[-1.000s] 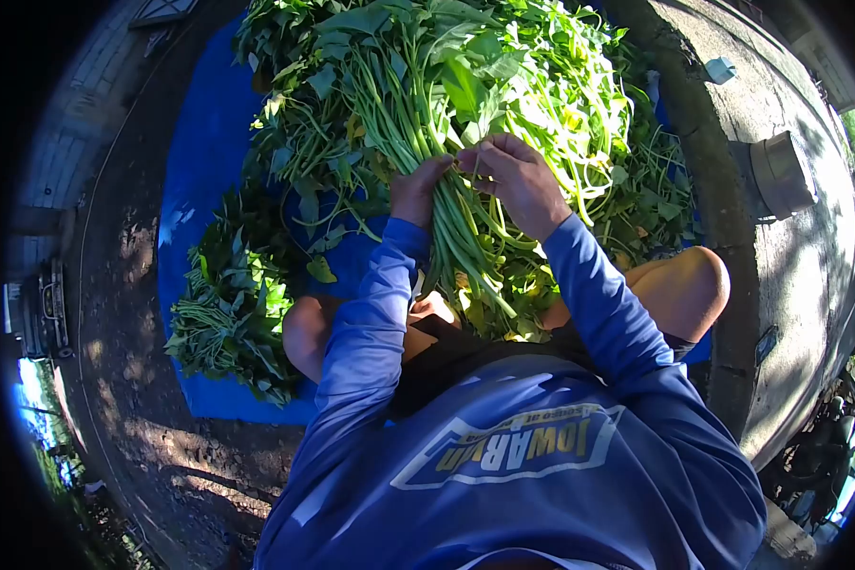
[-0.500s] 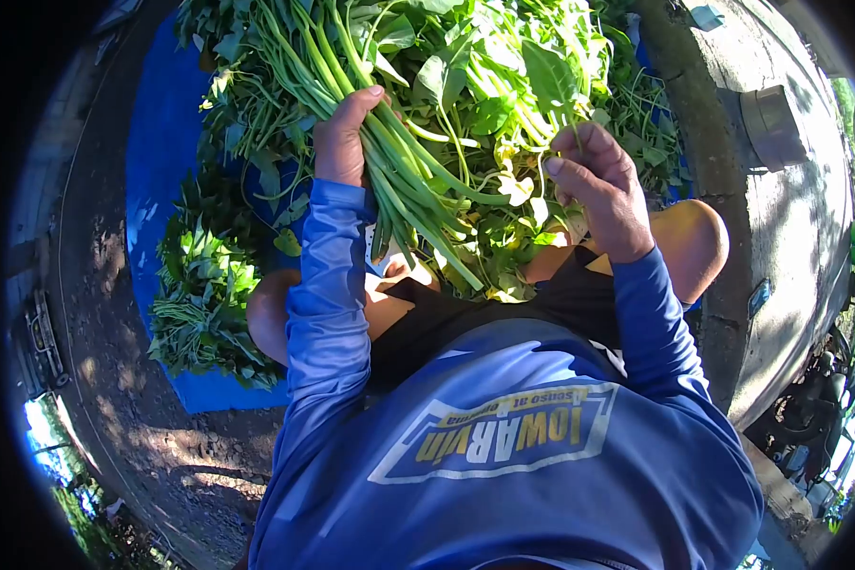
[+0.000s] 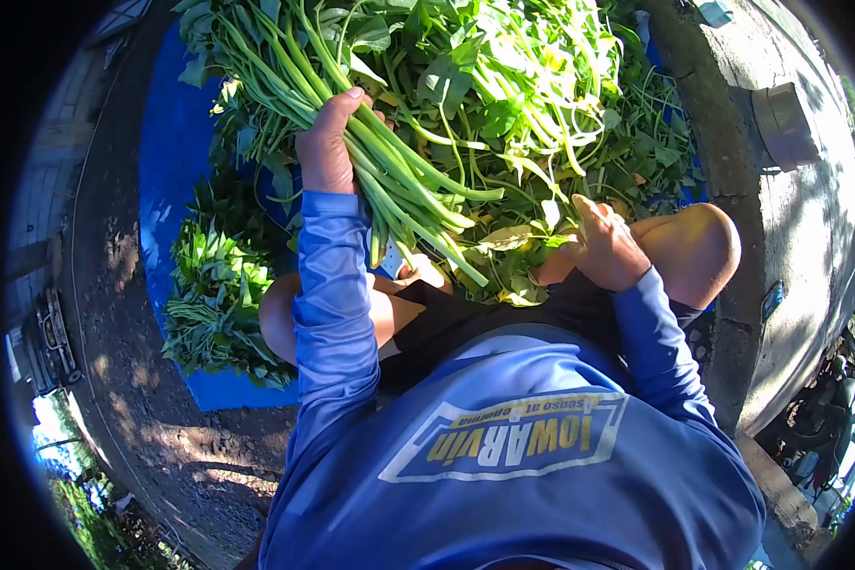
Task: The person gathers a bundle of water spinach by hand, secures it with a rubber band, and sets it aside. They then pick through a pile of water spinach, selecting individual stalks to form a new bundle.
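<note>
My left hand is wrapped round a thick bundle of long green stems, whose cut ends point down toward my lap and whose leaves spread at the top. Over by my right knee is my right hand, its fingers curled beside yellowed leaves; what it holds, if anything, is hidden. Between and beyond both hands lies a large heap of leafy greens with loose stems and leaves.
A smaller pile of greens sits on the blue sheet to the left. A concrete slab with a grey cylindrical piece stands at the right. Bare ground shows at the left.
My right hand has moved down toward my knee, and the leaf it held upright no longer shows in it. My left hand still grips the bundle, shifted slightly left in view.
</note>
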